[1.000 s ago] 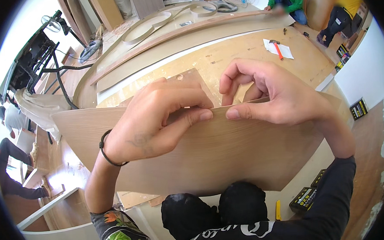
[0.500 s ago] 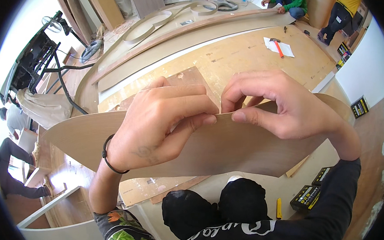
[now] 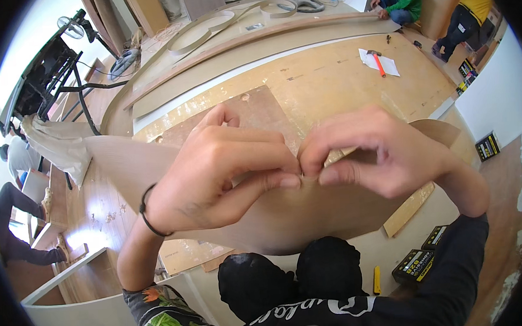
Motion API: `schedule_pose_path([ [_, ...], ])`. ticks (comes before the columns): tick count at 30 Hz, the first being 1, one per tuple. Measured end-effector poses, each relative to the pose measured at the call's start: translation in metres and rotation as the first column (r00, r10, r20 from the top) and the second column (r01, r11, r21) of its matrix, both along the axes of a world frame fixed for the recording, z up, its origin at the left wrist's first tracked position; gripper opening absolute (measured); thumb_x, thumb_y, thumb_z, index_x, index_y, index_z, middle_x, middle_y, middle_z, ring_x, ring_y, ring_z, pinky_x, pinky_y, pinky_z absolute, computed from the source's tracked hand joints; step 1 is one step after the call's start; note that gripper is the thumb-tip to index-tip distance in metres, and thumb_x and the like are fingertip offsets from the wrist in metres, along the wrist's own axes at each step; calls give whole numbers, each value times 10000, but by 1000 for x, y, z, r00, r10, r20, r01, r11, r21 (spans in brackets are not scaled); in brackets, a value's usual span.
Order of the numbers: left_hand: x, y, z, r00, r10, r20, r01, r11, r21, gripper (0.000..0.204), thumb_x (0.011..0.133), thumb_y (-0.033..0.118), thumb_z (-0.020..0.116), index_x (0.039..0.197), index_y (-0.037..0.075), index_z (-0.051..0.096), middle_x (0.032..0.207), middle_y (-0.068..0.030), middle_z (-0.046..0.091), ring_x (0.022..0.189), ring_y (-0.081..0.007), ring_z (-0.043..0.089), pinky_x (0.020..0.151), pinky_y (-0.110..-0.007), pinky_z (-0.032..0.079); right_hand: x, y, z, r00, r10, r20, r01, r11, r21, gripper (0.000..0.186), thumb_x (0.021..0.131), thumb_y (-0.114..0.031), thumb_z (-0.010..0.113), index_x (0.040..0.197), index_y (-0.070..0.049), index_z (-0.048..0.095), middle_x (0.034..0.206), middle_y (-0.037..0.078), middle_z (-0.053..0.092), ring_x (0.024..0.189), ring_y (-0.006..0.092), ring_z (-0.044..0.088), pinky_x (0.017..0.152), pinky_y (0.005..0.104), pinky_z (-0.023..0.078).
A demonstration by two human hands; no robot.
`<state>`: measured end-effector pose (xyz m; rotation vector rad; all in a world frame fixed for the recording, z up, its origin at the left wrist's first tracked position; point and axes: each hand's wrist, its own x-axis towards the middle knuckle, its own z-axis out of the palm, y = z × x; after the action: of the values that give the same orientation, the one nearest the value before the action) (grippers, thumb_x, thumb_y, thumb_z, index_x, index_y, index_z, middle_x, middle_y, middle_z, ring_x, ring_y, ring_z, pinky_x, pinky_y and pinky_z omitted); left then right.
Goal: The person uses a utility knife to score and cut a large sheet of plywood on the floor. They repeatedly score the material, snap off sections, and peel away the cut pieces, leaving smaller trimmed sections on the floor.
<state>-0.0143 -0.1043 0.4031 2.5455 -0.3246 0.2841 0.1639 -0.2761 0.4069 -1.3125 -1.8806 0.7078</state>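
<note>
Up close in the head view, our left hand [image 3: 214, 172] and right hand [image 3: 380, 155] are both pinched on the veneer sheet [image 3: 288, 215], fingertips touching at its top edge. Since a second ago the sheet has bowed more. Its edges hang free above the plywood floor [image 3: 328, 81], with room all round.

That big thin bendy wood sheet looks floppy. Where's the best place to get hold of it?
Probably along its near top edge, pinched from above between thumb and fingertips, as the left hand and right hand do now. The veneer sheet is thin and curves under its own weight, so two grips side by side on the edge seem steadier.
</note>
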Motion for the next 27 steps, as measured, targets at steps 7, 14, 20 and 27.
schedule_pose_path([
  [7,0,-2,5,991,130,45,-132,989,64,58,855,150,695,847,95,680,694,-9,554,629,-172,478,707,-309,284,3,-8,19,942,-306,-141,258,924,-281,123,854,-13,703,964,11,654,915,70,685,870,148,644,779,284,523],
  [14,8,-1,4,981,164,107,-168,985,29,57,861,134,683,855,77,677,701,-14,578,636,-177,508,706,-308,298,2,-2,14,967,-243,77,243,970,9,127,847,-88,734,936,-17,675,877,22,690,773,122,632,718,276,515],
  [20,8,-4,5,951,277,135,-297,941,163,39,843,80,674,861,48,661,713,-48,577,640,-207,511,698,-314,313,4,14,2,933,-285,221,238,947,216,94,859,-74,669,919,-2,667,820,69,676,732,121,611,657,280,491],
  [27,14,-2,-2,903,317,290,-361,925,114,49,836,55,658,869,21,647,744,-81,575,636,-237,500,700,-315,340,9,32,-4,876,-366,315,264,909,321,133,818,20,579,916,9,667,798,83,671,677,149,612,635,267,500],
])
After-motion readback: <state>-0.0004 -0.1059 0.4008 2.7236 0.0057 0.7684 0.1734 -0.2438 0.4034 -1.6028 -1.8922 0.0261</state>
